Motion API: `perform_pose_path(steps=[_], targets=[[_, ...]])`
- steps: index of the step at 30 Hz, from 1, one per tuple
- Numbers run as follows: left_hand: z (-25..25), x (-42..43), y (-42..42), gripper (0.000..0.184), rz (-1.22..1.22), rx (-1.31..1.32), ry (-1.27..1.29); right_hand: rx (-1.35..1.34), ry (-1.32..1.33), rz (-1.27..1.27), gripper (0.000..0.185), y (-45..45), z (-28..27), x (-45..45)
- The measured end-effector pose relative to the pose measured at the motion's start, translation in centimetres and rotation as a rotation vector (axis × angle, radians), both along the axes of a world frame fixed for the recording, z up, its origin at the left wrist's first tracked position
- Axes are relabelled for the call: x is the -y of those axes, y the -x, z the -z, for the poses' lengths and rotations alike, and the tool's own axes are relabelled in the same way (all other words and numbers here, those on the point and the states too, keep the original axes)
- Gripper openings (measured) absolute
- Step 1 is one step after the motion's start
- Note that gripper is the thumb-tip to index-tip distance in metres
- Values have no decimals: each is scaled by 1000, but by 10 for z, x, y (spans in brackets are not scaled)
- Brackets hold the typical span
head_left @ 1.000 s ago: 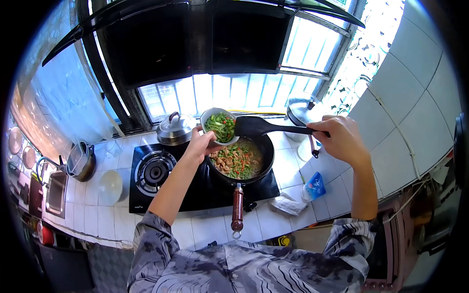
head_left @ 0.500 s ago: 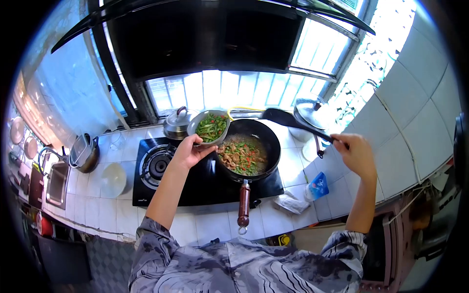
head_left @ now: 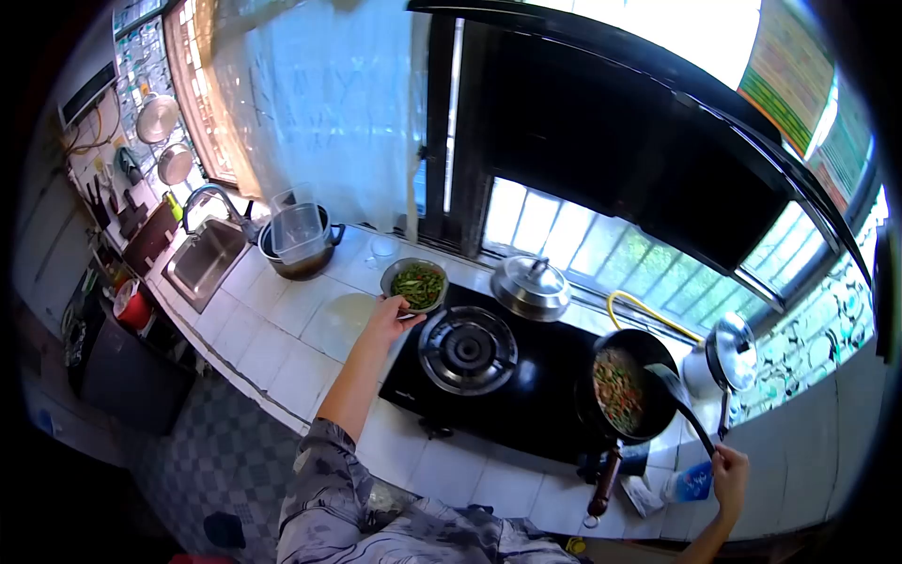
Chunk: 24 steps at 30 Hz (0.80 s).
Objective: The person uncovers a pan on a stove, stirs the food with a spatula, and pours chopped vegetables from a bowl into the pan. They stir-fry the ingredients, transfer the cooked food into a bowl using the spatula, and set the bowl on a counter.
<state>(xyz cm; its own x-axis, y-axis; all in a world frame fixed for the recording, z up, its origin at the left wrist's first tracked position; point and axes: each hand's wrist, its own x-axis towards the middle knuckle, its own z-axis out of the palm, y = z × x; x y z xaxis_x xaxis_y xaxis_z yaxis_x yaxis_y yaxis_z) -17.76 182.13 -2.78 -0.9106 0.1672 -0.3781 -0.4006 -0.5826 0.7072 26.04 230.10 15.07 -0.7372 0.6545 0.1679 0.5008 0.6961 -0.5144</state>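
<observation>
The left hand (head_left: 393,320) pinches the near rim of the bowl (head_left: 387,276) of cut greens (head_left: 416,283), by the far left corner of the stove (head_left: 554,367). I cannot tell if the bowl rests on the worktop (head_left: 282,336) or hangs just above it. If it sits crooked on the stove's edge, it could tip and spill the greens. A pale dish (head_left: 340,325) is close on the near left, so the bowl or arm could knock it.

The right hand (head_left: 729,477) is wrapped round the end of the black spatula (head_left: 698,427), whose flat part is at the right side of the pan (head_left: 650,346). A hard push could turn the pan, because no hand holds its long handle (head_left: 606,482), which sticks out on the near side. Cooked bits (head_left: 618,393) could slop out. The right hand could also bump the blue and white packet (head_left: 691,483) just beside it.
</observation>
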Motion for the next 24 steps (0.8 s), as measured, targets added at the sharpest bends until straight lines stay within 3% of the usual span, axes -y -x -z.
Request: perform_pose_path(steps=[5, 7, 9, 10, 12, 16, 19, 22, 24], targets=[[41, 87, 78, 45, -212, 110, 159, -74, 61, 59, 17, -5, 29, 2], [51, 121, 100, 48, -211, 100, 179, -105, 81, 44, 17, 6, 12, 21], [67, 149, 126, 54, -157, 12, 258, 338, -173, 137, 29, 22, -22, 61], [70, 159, 134, 53, -112, 25, 269, 345, -171, 137, 29, 29, -24, 66], [78, 171, 149, 51, -102, 89, 298, 234, -100, 184, 27, 36, -25, 76], [96, 183, 174, 43, -15, 231, 346, 316, -126, 276, 28, 49, -25, 90], [141, 196, 201, 41, -11, 243, 323, 302, -167, 260, 29, 56, -22, 88], [129, 194, 192, 40, -39, 253, 290, 384, -196, 277, 31, 58, -17, 80], [143, 203, 196, 42, 15, 263, 269, 132, -41, 311, 17, 37, 17, 43]])
